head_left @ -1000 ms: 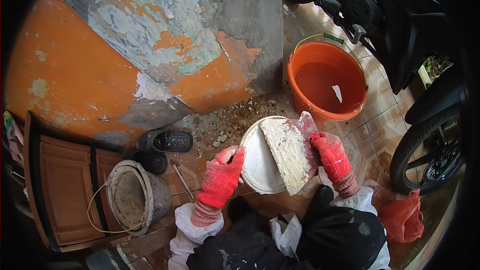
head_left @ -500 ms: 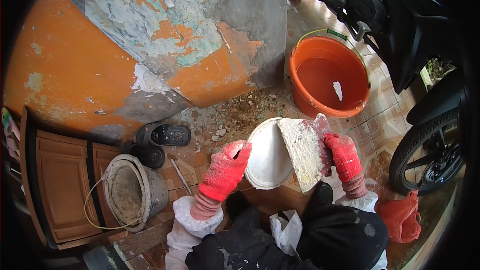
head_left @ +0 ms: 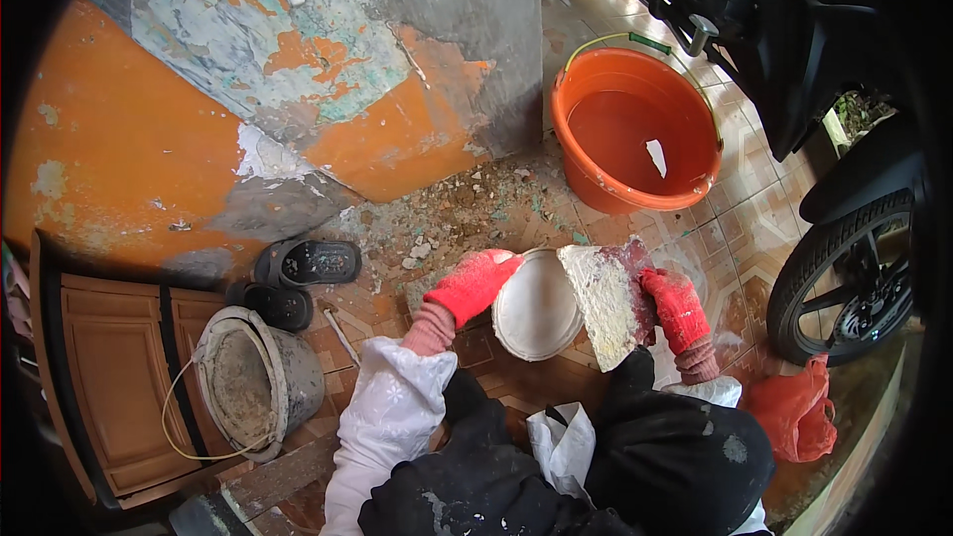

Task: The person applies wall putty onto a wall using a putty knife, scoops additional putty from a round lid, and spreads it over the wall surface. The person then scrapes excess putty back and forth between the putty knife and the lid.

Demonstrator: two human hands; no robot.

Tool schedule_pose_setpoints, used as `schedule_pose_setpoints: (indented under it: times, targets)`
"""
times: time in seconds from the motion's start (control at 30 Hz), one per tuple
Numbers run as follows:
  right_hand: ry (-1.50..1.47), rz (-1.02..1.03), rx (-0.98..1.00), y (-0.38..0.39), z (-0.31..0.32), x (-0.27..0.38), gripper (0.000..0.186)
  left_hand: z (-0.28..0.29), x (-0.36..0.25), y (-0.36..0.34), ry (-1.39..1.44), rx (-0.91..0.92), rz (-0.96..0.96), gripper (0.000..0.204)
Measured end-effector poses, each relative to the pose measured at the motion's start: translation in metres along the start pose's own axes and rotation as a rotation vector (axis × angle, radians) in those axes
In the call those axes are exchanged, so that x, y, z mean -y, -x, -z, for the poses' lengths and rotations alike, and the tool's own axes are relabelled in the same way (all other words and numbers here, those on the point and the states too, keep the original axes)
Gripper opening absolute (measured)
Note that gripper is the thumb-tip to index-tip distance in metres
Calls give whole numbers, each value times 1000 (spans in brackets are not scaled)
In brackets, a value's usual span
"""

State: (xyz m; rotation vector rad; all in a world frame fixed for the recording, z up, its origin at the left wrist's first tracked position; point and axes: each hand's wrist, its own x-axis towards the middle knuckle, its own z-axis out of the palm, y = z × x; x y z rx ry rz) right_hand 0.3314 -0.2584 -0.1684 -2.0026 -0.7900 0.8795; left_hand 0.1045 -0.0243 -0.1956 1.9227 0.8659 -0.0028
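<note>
My left hand (head_left: 475,288), in a red glove, is closed on the rim of a round white tub (head_left: 537,306). The tub is tipped so its pale inside shows. In my right hand (head_left: 677,310), also gloved in red, is a flat reddish board (head_left: 635,283). A thick, rough layer of cream putty (head_left: 599,300) coats its left part. The board's left edge sits at the tub's right rim; whether they touch I cannot tell. Both things are held over the tiled floor in front of my knees. The right hand's grip is partly hidden behind the board.
An orange bucket (head_left: 586,174) of water stands ahead, a white scrap inside it. Rubble (head_left: 452,223) lies along the peeling wall (head_left: 397,154). At left are dark sandals (head_left: 318,262), a stick (head_left: 341,337) and a cement-stained bucket (head_left: 308,377). A motorcycle (head_left: 794,40) and red bag (head_left: 794,412) flank the right.
My left hand has moved up and outward along the tub's rim, its forearm reaching further in. The tub and board overlap less than before. The whole view has shifted slightly.
</note>
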Motion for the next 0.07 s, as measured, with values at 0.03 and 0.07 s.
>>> schedule_pose_setpoints:
  times: [0.03,0.07]
  targets:
    - [36,-85,25,1,-1,-4,32,1,5,-7,-70,59,-20,42]
    - [80,-180,41,4,2,-10,36,-2,4,-20,-131,129,-50,43]
